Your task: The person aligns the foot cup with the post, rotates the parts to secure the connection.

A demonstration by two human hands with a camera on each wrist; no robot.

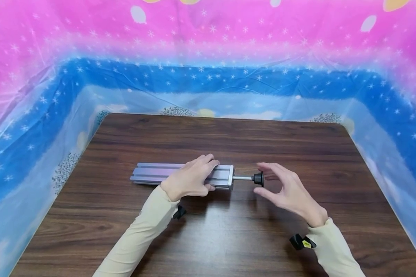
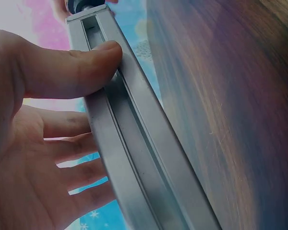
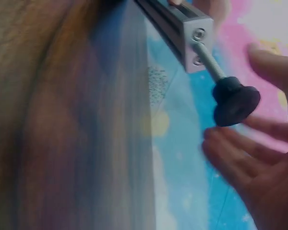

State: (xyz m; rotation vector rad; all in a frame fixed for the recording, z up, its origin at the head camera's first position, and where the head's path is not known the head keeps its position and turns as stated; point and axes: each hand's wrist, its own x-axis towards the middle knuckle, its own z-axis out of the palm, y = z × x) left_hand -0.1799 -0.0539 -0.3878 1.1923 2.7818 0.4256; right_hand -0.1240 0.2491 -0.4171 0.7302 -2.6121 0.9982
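Note:
My left hand (image 1: pixel 190 177) grips a grooved aluminium profile (image 2: pixel 153 158) across its top, thumb on the near side and fingers over the far side. A threaded rod (image 3: pixel 210 63) sticks out of the profile's right end plate (image 1: pixel 231 177). At the rod's tip sits a round black levelling foot (image 3: pixel 236 102). Around that foot, my right hand (image 1: pixel 289 188) stands with thumb and fingers spread apart, and no firm hold on it shows. In the right wrist view the fingers (image 3: pixel 230 153) lie just beside the foot, somewhat blurred; whether one touches it I cannot tell.
A dark wood-grain table (image 1: pixel 222 138) lies under both hands. Behind and at the sides hangs a pink and blue patterned cloth (image 1: pixel 208 77). Black wrist mounts (image 1: pixel 302 242) sit below the sleeves.

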